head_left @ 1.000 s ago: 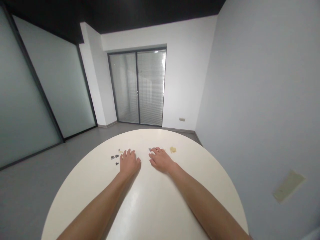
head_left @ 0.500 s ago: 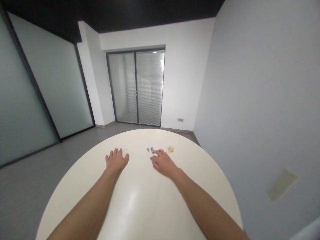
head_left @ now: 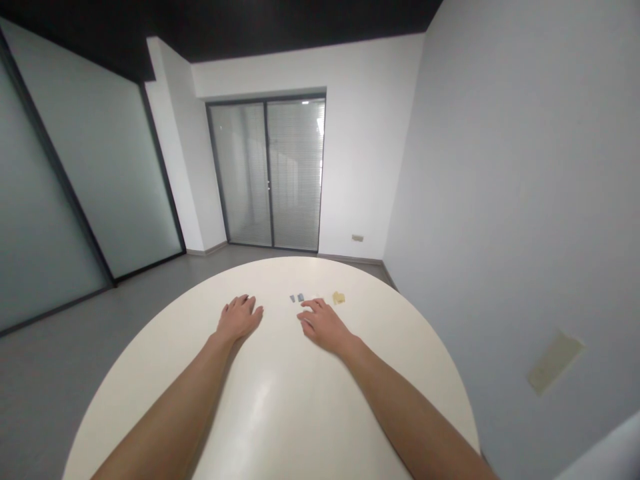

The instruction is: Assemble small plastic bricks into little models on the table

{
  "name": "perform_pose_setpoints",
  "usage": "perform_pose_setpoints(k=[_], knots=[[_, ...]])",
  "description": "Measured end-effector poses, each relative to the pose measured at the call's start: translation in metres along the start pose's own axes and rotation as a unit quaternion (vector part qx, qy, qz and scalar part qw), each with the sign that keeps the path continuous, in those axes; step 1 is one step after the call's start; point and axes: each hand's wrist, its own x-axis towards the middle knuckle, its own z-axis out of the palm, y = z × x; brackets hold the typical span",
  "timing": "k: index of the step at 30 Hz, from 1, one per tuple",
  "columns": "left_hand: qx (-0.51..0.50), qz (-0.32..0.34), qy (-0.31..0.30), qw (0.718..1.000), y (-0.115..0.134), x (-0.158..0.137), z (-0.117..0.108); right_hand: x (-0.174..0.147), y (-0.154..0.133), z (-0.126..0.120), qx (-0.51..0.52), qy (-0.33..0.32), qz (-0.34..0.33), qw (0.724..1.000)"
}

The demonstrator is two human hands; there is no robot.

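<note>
Left hand point(head_left: 239, 318) now flat over formerly visible dark pieces

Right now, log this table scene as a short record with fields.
surface: round white table
left hand: flat on the table, palm down, holding nothing visible
right hand: resting on the table, fingers spread, just short of the grey pieces
grey pieces: two small ones side by side, just beyond the right fingertips
yellow piece: small, right of the grey pieces, apart from the hand
background: glass sliding doors with blinds, frosted panels on the left
</note>
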Motion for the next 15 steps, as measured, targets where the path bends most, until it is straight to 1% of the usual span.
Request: perform_pose_setpoints(k=[4,7,8,12,15], knots=[[-0.019,0.067,0.01,0.998,-0.001,-0.002,0.002,0.0,-0.001,0.0,0.007,-0.001,0.011,1.0],[-0.035,0.128,0.024,0.991,0.005,-0.005,-0.001,-0.001,-0.002,-0.001,0.01,-0.003,0.019,1.0],[-0.039,0.138,0.032,0.989,0.007,-0.007,-0.003,-0.001,-0.002,-0.002,0.01,-0.003,0.02,1.0],[-0.042,0.154,0.035,0.987,0.018,-0.013,-0.013,-0.003,-0.002,-0.002,0.01,0.0,0.024,1.0],[-0.032,0.128,0.056,0.99,0.023,-0.016,-0.017,-0.004,-0.002,-0.002,0.011,0.001,0.026,1.0]])
